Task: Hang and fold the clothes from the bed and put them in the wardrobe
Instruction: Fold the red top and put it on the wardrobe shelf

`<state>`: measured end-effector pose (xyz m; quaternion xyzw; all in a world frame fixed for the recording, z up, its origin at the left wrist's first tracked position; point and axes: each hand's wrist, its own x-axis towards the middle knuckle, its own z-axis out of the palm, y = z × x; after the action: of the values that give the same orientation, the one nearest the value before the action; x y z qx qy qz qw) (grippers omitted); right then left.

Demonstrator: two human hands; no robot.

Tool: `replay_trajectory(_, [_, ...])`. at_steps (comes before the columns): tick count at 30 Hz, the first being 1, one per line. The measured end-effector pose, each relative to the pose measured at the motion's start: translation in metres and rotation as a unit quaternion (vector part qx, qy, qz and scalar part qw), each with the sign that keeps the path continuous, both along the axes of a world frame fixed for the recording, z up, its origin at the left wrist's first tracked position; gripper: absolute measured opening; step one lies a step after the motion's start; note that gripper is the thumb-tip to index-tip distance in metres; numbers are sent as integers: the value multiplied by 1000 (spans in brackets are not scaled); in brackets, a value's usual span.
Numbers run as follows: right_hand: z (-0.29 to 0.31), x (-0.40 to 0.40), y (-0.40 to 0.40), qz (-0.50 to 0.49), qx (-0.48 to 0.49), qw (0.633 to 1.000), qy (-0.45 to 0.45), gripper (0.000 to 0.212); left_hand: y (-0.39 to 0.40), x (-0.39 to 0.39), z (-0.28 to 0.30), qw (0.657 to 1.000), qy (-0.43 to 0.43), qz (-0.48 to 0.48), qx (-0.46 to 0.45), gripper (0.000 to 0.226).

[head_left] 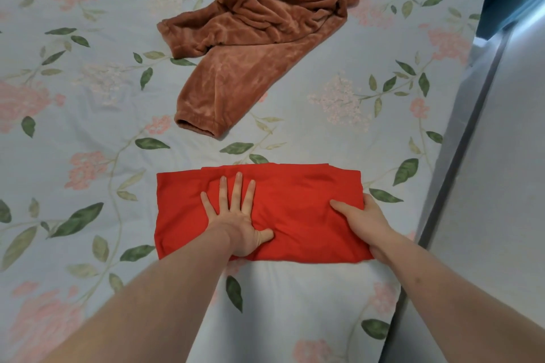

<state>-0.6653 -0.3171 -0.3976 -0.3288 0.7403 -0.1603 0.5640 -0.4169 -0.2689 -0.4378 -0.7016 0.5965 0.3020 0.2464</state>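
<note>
**A:** Your left hand (236, 224) lies flat on the red garment (298, 215), fingers straight and spread wide, pressing near its middle. Your right hand (364, 222) grips the right-hand edge, thumb on top and fingers tucked under the cloth. The garment sits already folded into a band on the bed (88, 127), right in front of you.

**B:** How do I finish this fold cleanly?

**A:** I'd keep the left palm down as the hinge and carry the right edge over toward nine o'clock, matching corners before you smooth it.

**B:** Room to work?

**A:** The bed's edge (424, 215) runs just beside your right hand at three o'clock, so fold inward. Open sheet lies at nine and ten o'clock. At twelve o'clock, well apart, the brown fleece trousers (259, 29) lie crumpled, not yet folded.
</note>
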Motion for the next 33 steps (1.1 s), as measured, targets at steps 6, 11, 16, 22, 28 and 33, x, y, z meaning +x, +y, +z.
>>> replay_trajectory(6, [20,8,16,-43,15,998,-48,32,20,16,9,988,112,12,-109,104])
replay_trajectory(11, [53,20,10,-41,10,996,-82,37,54,42,30,935,248,100,-232,61])
replay_trajectory(16, [94,78,11,19,-38,992,-121,41,68,75,58,883,281,253,-277,28])
replay_trajectory(22, [103,172,34,194,-102,973,-72,43,72,118,73,820,316,397,-263,23])
replay_trajectory(28, [75,247,61,275,-122,952,-65,63,79,150,76,744,321,524,-261,20])
replay_trajectory(33, [48,269,73,364,-99,922,-83,80,85,158,70,727,317,551,-258,16])
